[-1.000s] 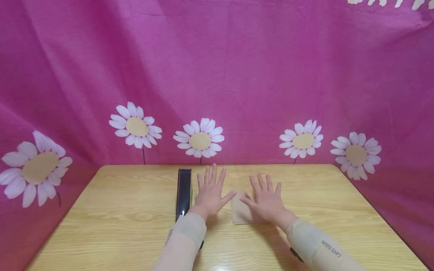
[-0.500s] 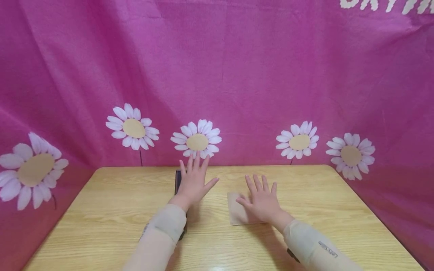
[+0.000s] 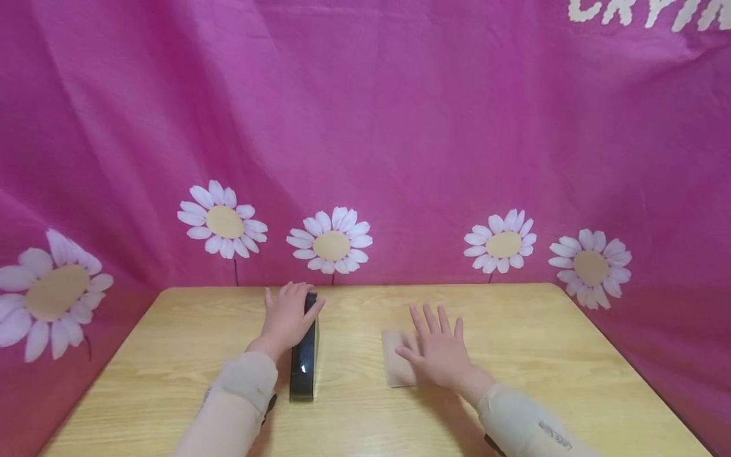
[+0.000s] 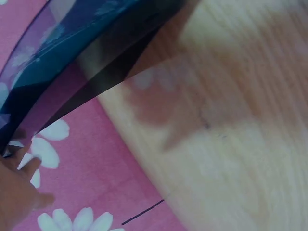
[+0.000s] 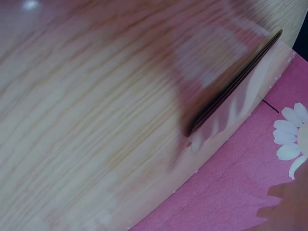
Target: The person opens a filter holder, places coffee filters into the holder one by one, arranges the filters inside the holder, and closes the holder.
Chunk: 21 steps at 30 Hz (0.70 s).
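Observation:
In the head view a long, narrow, glossy black box (image 3: 303, 365) lies lengthwise on the table, left of centre. My left hand (image 3: 287, 317) is at its far end, thumb across to the right side and fingers toward the left and back. The left wrist view shows the box's shiny dark side (image 4: 91, 48), with my fingers (image 4: 30, 166) close to its end. Over a thin, flat beige square (image 3: 395, 362) is my right hand (image 3: 442, 355), fingers straight and spread, covering its right part. The right wrist view catches the square's dark thin edge (image 5: 231, 89).
The wood-grain table (image 3: 354, 419) has rounded far corners. Behind and beside it hangs a magenta cloth (image 3: 400, 139) printed with white daisies (image 3: 502, 242). Pale sleeves (image 3: 245, 381) cover both forearms.
My left hand has moved left, across and down to the far end of the black box. My right hand stays over the beige square, nearly unmoved. The head view has shifted slightly.

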{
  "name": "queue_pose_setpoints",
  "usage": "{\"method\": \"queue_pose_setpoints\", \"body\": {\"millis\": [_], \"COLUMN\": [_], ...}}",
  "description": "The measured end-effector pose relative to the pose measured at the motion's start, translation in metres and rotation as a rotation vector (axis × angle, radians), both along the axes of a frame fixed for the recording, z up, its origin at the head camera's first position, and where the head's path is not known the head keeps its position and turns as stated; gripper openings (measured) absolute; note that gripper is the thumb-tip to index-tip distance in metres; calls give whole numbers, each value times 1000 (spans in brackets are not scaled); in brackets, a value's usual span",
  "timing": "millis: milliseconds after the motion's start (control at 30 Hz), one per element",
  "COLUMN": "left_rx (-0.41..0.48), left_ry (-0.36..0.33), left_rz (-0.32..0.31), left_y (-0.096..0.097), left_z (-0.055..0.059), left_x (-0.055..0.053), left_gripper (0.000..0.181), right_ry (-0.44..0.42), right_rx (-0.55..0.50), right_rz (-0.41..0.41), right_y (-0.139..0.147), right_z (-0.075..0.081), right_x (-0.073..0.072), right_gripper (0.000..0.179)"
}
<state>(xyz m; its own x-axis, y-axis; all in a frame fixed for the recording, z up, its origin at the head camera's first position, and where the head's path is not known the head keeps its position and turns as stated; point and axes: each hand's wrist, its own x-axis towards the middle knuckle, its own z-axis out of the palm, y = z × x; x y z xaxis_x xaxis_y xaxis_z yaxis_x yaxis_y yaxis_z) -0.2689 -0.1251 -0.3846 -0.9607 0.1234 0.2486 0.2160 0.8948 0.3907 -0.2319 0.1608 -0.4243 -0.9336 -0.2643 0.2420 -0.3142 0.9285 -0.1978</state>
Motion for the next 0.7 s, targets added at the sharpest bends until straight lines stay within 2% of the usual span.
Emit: {"method": "queue_pose_setpoints", "body": {"millis": [100,300,467,567,700], "left_rx": [49,142,142,142,157], "left_ry": [12,53,77,59,-3], "left_rz": [-2,26,56,64,75], "left_y": [1,2,4,7,10], "left_z": [-7,-15,-14,-12,-7], "left_x": [-1,-1,0,2,4], "left_gripper": [48,41,38,39,42], "right_ry": [-5,-27,-23,-26,-56], "right_rx": [0,-44,-40,-24,-3], "right_rz": [8,49,52,44,52], "right_y": [-2,-14,-28,-34,-42], "right_z": [-1,4,9,10,9], "right_x": [2,6,5,4,4], "right_gripper": [79,77,75,73,72]}}
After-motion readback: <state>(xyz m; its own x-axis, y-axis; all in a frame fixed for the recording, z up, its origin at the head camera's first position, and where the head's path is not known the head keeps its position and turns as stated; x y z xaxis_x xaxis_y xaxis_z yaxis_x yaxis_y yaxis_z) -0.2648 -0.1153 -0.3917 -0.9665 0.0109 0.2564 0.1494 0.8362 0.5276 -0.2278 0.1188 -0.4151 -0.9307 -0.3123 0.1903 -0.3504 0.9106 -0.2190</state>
